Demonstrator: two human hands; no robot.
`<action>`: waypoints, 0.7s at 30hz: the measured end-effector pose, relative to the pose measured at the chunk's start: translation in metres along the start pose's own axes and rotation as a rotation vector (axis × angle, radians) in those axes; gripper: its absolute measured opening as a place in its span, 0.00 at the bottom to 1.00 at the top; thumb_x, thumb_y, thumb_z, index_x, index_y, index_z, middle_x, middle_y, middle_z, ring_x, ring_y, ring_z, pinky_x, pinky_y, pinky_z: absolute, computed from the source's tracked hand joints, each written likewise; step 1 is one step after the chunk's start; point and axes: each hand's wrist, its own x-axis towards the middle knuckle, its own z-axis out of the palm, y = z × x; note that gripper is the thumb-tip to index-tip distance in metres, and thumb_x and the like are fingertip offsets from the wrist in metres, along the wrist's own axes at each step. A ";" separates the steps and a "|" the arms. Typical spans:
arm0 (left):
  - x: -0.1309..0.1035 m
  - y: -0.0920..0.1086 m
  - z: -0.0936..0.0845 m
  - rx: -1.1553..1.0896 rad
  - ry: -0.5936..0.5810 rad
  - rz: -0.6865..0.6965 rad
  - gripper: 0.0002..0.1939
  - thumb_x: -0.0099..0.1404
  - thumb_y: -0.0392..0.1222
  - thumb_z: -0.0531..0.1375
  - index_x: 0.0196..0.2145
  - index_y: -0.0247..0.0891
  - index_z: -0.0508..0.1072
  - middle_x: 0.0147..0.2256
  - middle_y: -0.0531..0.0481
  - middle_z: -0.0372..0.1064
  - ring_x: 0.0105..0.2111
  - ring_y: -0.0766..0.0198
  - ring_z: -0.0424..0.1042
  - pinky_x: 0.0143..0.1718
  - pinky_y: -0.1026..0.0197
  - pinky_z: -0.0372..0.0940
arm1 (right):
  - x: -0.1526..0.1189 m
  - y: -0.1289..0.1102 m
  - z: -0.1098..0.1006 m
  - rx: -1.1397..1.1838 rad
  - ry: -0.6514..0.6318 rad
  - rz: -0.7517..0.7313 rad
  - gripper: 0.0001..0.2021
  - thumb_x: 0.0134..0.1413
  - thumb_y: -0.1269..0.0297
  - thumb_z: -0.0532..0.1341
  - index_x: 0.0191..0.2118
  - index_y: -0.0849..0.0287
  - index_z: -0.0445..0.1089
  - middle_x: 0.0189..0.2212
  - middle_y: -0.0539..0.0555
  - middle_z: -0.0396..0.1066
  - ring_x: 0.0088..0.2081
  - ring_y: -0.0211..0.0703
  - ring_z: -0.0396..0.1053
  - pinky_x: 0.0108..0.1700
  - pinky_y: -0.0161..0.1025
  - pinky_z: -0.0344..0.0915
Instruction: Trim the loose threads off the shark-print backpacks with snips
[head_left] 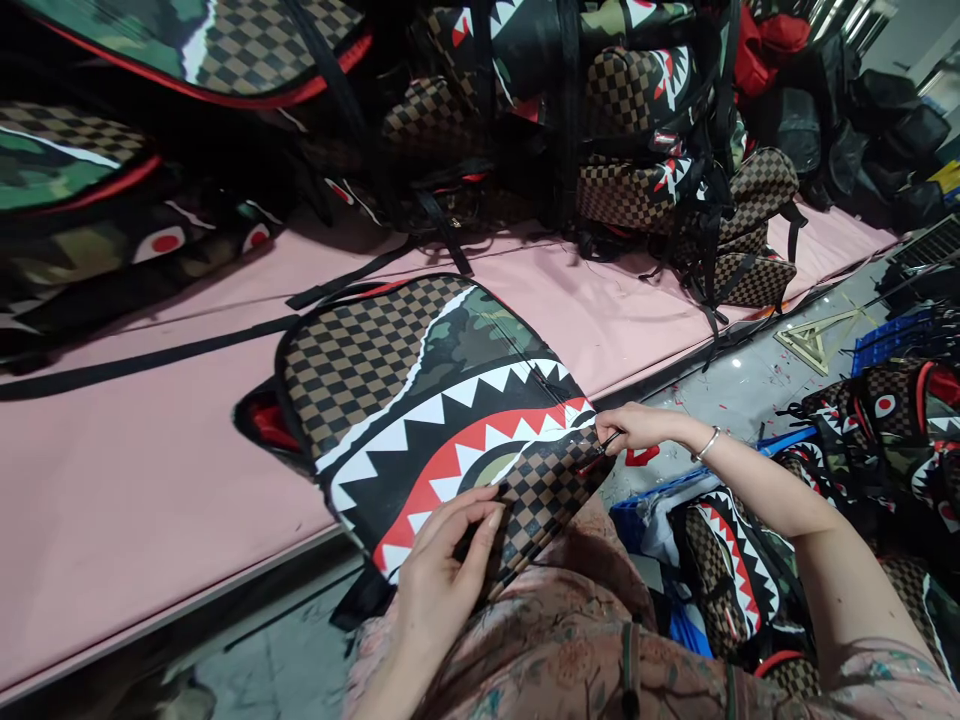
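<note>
While green camouflage-and-check fabric backpacks with red trim (pixel 67 178) crowd the far edge of the pink-covered table (pixel 150 520) at left, a brown-and-black checkered backpack with a printed shark mouth (pixel 352 350) straddles the near edge. The left hand (pixel 454 560) is over its lower part, half curled, thumb near fingertips; whether it pinches anything, I cannot tell. The right hand (pixel 634 425), nearly closed, grips a small dark object (pixel 613 439) at the backpack's right side. Further right, below the table, sits a blue container (pixel 688 632).
</note>
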 end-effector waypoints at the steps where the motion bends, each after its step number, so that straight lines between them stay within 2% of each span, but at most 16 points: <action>1: 0.000 0.000 -0.001 0.002 0.002 -0.001 0.10 0.60 0.47 0.55 0.32 0.40 0.72 0.40 0.47 0.72 0.40 0.59 0.71 0.45 0.55 0.65 | 0.001 -0.001 0.001 0.007 0.001 -0.007 0.05 0.43 0.72 0.62 0.28 0.59 0.65 0.23 0.45 0.63 0.25 0.32 0.59 0.26 0.29 0.50; 7: -0.003 0.000 -0.006 -0.004 0.024 -0.029 0.10 0.60 0.48 0.55 0.32 0.41 0.72 0.40 0.47 0.72 0.40 0.58 0.71 0.46 0.54 0.64 | 0.001 -0.001 0.008 0.097 0.056 -0.005 0.05 0.43 0.72 0.61 0.27 0.59 0.63 0.23 0.45 0.64 0.26 0.33 0.60 0.27 0.29 0.51; 11: -0.003 -0.006 -0.010 0.000 0.050 -0.025 0.11 0.60 0.48 0.54 0.32 0.40 0.72 0.40 0.47 0.72 0.39 0.58 0.71 0.44 0.55 0.65 | -0.007 0.004 0.016 0.116 0.193 -0.016 0.04 0.45 0.69 0.61 0.29 0.59 0.64 0.25 0.46 0.65 0.28 0.34 0.61 0.29 0.30 0.53; 14: -0.005 -0.013 -0.012 0.017 0.069 0.014 0.12 0.62 0.47 0.53 0.29 0.40 0.72 0.38 0.46 0.73 0.38 0.58 0.72 0.43 0.55 0.66 | -0.012 0.004 0.023 0.131 0.250 -0.070 0.03 0.46 0.69 0.60 0.29 0.58 0.64 0.25 0.46 0.65 0.28 0.35 0.61 0.30 0.31 0.54; 17: -0.011 -0.018 -0.011 0.111 0.023 0.126 0.12 0.63 0.45 0.51 0.28 0.40 0.72 0.39 0.45 0.73 0.42 0.57 0.70 0.47 0.51 0.63 | -0.009 0.006 0.032 0.296 0.345 -0.121 0.03 0.47 0.67 0.59 0.29 0.58 0.63 0.26 0.48 0.66 0.29 0.37 0.63 0.32 0.32 0.57; 19: -0.017 -0.018 -0.005 0.246 -0.061 0.228 0.10 0.58 0.45 0.56 0.36 0.41 0.72 0.45 0.44 0.71 0.48 0.52 0.66 0.53 0.44 0.55 | -0.001 0.010 0.039 0.444 0.455 -0.109 0.04 0.48 0.65 0.58 0.31 0.58 0.62 0.28 0.49 0.67 0.31 0.39 0.65 0.34 0.34 0.60; 21: -0.023 -0.019 0.002 0.413 -0.149 0.294 0.25 0.51 0.43 0.61 0.48 0.42 0.68 0.53 0.41 0.63 0.54 0.47 0.59 0.56 0.39 0.47 | 0.011 0.014 0.045 0.536 0.550 -0.079 0.06 0.48 0.63 0.58 0.33 0.57 0.61 0.29 0.50 0.67 0.33 0.41 0.66 0.36 0.36 0.61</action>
